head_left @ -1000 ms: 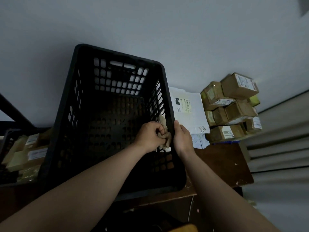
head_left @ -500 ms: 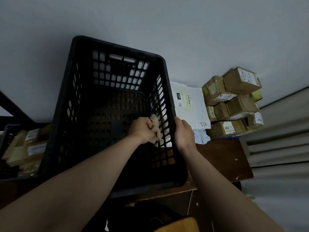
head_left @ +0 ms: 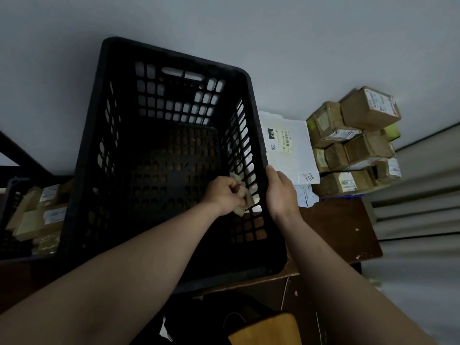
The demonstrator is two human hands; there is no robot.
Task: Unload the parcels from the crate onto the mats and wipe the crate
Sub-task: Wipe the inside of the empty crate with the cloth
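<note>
Black slatted crate stands on the brown table, mid-frame. Left hand is inside the crate, fingers clenched round a crumpled pale cloth. The cloth touches the inner wall on the crate's 3 o'clock side. Right hand grasps that wall's rim from outside. White mailer lies just beside the crate at 3 o'clock, with stacked cardboard parcels beyond it.

Both my forearms extend forward. My left hand is fisted around a cloth; my right hand, fingers curled, clasps the crate rim.
</note>
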